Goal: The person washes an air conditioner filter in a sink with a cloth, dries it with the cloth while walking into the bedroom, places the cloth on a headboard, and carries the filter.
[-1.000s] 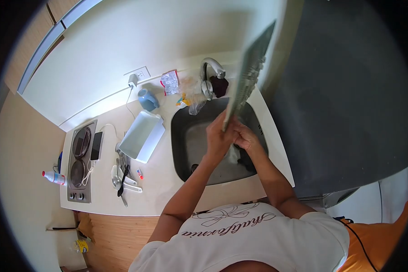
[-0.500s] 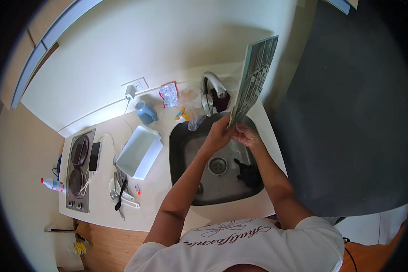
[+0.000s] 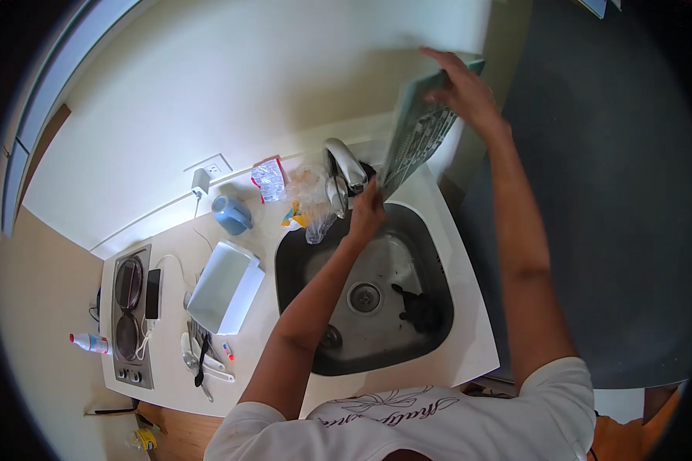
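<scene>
Plainly, the tabletop (image 3: pixel 470 342) is fitted with a sink (image 3: pixel 432 257); at its far side a flat panel (image 3: pixel 414 146) is held aslant. Its lower end is clasped by the left hand (image 3: pixel 368 216); the fingers of the right hand (image 3: pixel 469 96) are spread at its top, contact unclear.

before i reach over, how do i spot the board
Find the sink, then the faucet behind it. The board is held up just right of the faucet, left hand at its lower end, right hand near its top. Unlike the curved faucet, it is flat with a patterned face.
</scene>
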`<state>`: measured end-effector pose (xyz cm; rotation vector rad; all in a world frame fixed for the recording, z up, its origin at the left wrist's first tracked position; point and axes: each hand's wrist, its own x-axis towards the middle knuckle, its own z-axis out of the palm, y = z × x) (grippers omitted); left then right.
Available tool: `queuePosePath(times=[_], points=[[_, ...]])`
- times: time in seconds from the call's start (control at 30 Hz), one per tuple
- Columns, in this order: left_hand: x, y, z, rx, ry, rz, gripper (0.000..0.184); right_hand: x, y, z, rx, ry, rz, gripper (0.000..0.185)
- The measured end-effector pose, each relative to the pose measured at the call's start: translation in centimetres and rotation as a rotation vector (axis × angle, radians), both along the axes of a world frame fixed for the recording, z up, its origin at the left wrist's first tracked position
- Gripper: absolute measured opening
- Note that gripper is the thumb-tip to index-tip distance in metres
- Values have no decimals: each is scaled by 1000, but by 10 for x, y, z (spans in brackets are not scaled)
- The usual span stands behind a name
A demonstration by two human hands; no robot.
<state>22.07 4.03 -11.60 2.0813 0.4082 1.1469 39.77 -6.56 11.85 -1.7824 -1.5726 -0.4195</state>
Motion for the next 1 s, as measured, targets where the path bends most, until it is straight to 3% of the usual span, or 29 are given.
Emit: queuePosePath(times=[0.07,0.13,0.2,0.27,0.37,0.5,0.57,0.6,0.67,0.73,0.8,0.87,1.0], points=[[8,17,-8,-39,96,4,46,48,43,-1,-71,-67,26,54],[12,26,-3,72,23,53,54,61,59,0,-131,-138,58,50],[25,52,-29,38,-80,-75,62,59,66,2,-66,-243,-60,41],[22,56,-35,554,448,285,64,56,76,4,-67,-266,-112,41],[39,59,-55,706,684,478,50,53,86,15,-124,-308,-216,42],[39,68,-67,677,758,382,37,64,94,13,-109,-377,-310,43],[27,54,-43,472,513,306,29,63,95,18,-128,-382,-324,42],[25,48,-35,472,516,305,29,62,96,19,-143,-386,-338,42],[21,34,-24,468,269,294,24,68,105,17,-91,-399,-332,42],[11,15,-6,372,300,255,26,63,110,19,-40,-411,-325,42],[-2,-7,9,271,333,213,27,52,112,27,-201,-379,-374,48],[-16,-26,17,361,44,217,24,51,116,23,-151,-382,-346,48],[-53,-71,35,210,64,197,24,46,132,12,-109,-372,-295,48]])
